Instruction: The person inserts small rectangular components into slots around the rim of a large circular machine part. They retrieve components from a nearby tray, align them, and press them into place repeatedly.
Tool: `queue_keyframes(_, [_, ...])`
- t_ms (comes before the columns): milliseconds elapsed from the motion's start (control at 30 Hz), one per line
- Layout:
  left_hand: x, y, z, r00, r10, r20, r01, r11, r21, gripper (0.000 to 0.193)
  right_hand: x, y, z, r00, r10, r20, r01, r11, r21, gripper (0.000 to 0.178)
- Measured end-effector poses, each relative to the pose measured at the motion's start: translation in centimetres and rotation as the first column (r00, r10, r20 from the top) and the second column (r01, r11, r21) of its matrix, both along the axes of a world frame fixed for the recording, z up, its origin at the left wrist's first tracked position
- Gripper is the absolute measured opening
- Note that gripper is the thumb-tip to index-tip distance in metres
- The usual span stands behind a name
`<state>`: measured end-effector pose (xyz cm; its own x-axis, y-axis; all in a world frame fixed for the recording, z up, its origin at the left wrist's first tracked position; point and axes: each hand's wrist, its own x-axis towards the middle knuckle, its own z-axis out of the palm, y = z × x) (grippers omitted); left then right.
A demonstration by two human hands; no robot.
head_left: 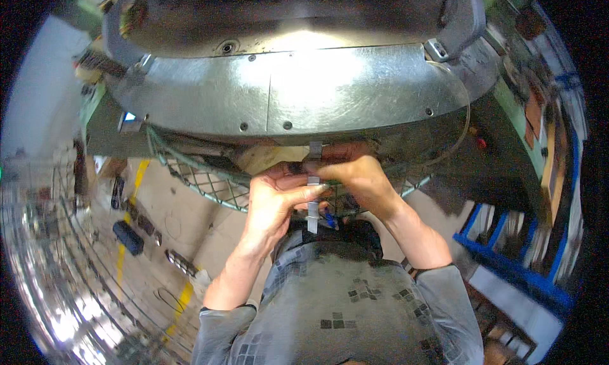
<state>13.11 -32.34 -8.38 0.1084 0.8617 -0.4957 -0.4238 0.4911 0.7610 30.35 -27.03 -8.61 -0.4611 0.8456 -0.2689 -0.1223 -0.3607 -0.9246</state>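
Observation:
My left hand (269, 200) and my right hand (358, 178) meet in front of my waist, below the front edge of a steel machine plate (209, 92). Between them is a narrow, silver-grey metal piece (313, 208) with a stepped outline, standing lengthwise in the picture. The left thumb presses along its middle while the left fingers curl behind it. My right fingers are bent around its upper part, and some are hidden. A small blue object (329, 218) shows beside its lower end; its kind cannot be made out.
Under the plate hangs a green wire basket (196, 181). A thin clear tube (468, 111) loops down on the right. Blue racks (507, 257) stand at the lower right. On the left, dark items (129, 237) lie on the floor near a yellow line (185, 295).

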Motion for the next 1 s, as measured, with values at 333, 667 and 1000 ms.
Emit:
queue_keyframes(333, [-6.5, -1.3, -0.1, 0.923, -0.358, 0.143, 0.356, 0.934, 0.039, 0.033, -4.3, -4.6, 0.7, 0.938, -0.347, -0.017, 0.338, 0.922, -0.187, 0.013])
queue_keyframes(667, [-6.3, -1.1, -0.9, 0.774, -0.574, 0.268, 0.575, 0.814, 0.084, 0.035, -3.5, -9.3, 2.2, 0.833, -0.523, 0.18, 0.52, 0.851, 0.067, 0.018])
queue_keyframes(1000, [-4.9, -0.2, -0.2, 0.732, -0.626, 0.267, 0.624, 0.774, 0.106, 0.034, -3.1, -10.1, 3.0, 0.883, -0.464, 0.073, 0.466, 0.885, -0.014, 0.019])
